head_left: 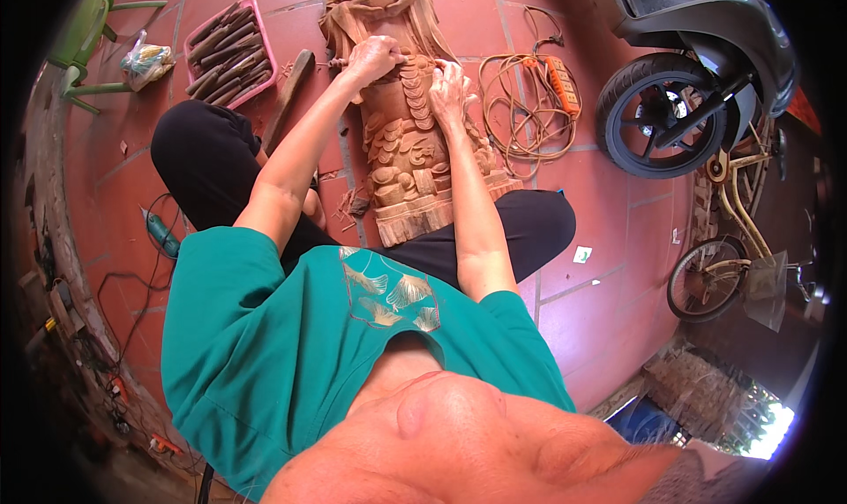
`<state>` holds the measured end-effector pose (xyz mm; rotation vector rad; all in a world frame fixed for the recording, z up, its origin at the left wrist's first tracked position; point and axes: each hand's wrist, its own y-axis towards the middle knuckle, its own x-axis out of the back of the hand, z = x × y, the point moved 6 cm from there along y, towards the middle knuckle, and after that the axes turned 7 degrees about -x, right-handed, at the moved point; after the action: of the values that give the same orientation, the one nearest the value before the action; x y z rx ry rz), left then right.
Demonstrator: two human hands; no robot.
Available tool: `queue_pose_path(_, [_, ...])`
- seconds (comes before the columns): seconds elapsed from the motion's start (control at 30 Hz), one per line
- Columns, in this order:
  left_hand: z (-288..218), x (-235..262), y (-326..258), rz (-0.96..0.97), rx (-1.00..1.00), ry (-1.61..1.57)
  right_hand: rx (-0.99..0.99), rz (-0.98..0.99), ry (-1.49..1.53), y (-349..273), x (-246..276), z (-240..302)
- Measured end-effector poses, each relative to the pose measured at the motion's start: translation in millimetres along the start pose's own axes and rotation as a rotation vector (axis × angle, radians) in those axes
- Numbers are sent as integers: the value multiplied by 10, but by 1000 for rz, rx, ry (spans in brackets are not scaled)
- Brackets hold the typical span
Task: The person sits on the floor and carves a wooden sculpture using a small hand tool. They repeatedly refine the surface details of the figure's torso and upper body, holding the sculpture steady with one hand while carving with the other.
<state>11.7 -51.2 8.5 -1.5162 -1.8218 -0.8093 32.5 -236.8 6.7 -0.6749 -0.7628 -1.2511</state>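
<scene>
A long carved wooden figure (410,142) lies on the floor between my crossed legs, its flat base toward me. Its reddish-brown surface bears draped folds, rounded shapes and a central strip of overlapping discs. My left hand (375,59) is closed over the upper left of the carving, around what looks like a slim carving chisel (338,63); its end pokes out left of the fist, and most of it is hidden. On the right side of the strip rests my right hand (448,91), fingers bent but apart, touching the wood.
Left of the carving are a pink basket (275,59) of wooden-handled tools and a wooden mallet or bar (289,98). A coiled cord (520,138) with an orange power strip (562,87) lies right, near a motorbike wheel (657,116). A green power tool (161,232) sits far left.
</scene>
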Motion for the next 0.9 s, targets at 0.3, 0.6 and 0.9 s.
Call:
queue_pose_path(0.3, [-173, -187, 139, -133, -159, 97, 12, -14, 1, -23, 6, 20])
queue_pose_path(0.6, [69, -51, 72, -11, 10, 24, 28, -17, 34, 21, -25, -47])
queue_pose_path(0.9, [447, 22, -94, -37, 48, -265, 5, 7, 32, 4, -18, 3])
